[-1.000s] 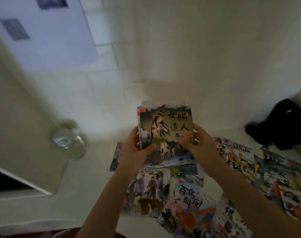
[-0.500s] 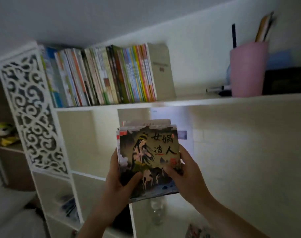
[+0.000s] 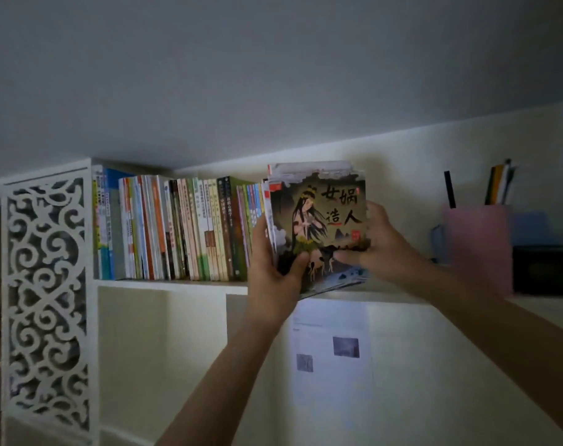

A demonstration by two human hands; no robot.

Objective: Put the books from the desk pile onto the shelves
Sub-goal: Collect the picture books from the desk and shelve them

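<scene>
My two hands, left hand (image 3: 275, 268) and right hand (image 3: 378, 243), grip one stack of thin books (image 3: 318, 226) mid-frame, just above the top shelf (image 3: 177, 285), beside one long row of books (image 3: 177, 230), and could drop loose ones; farther right stands one pink cup (image 3: 479, 249).

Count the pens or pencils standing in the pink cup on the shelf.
About 4: one black stick at the left of the pink cup, three bunched coloured ones at its right. Blur may hide more.
</scene>
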